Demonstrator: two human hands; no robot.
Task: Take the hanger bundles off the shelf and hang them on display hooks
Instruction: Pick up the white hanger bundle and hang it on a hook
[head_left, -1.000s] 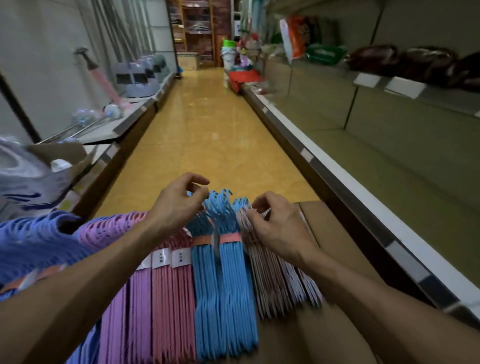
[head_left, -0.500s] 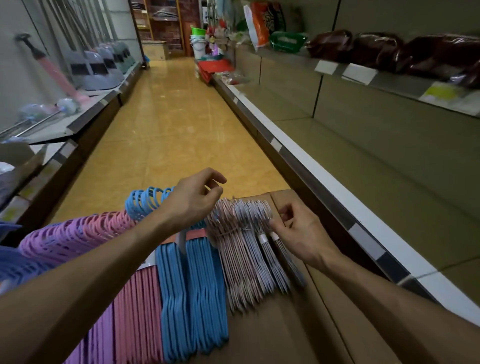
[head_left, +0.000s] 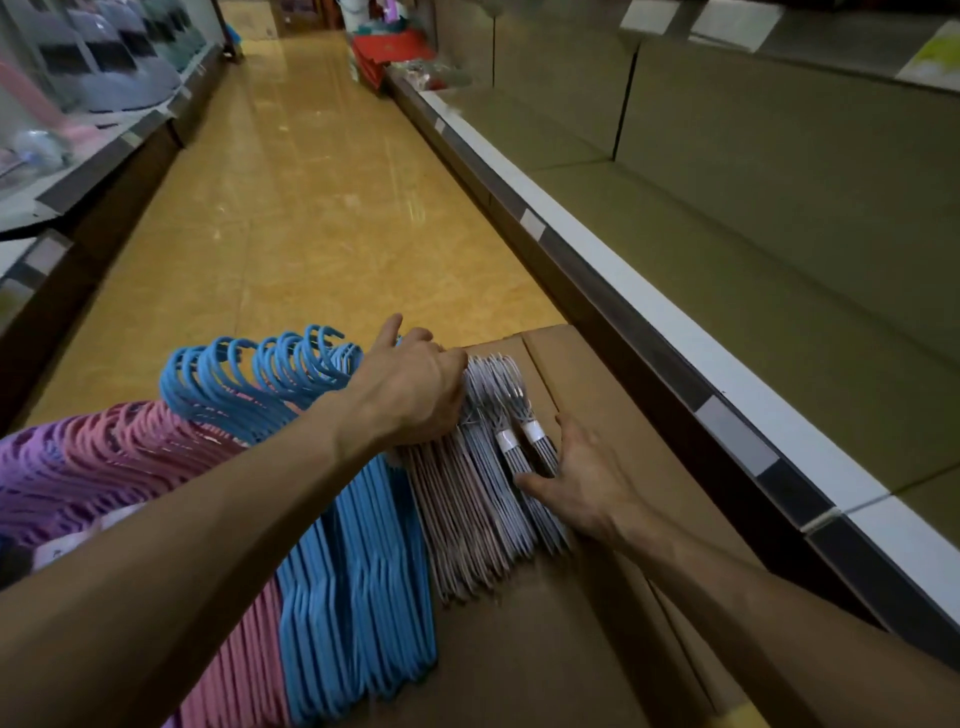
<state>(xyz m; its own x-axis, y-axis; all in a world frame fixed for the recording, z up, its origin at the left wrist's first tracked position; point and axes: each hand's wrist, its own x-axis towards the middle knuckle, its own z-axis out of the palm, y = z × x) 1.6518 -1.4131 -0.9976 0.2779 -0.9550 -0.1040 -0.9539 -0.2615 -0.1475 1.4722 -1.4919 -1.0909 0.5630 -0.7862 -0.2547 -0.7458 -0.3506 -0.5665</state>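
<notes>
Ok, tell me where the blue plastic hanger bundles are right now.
In the head view, the blue plastic hanger bundles lie left of centre on the brown cardboard box, between the pink plastic hangers and the thin grey wire hangers, under the left forearm.

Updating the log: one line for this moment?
left hand: grips pale wire hanger bundles | right hand: rests against them | support: brown cardboard box
</notes>
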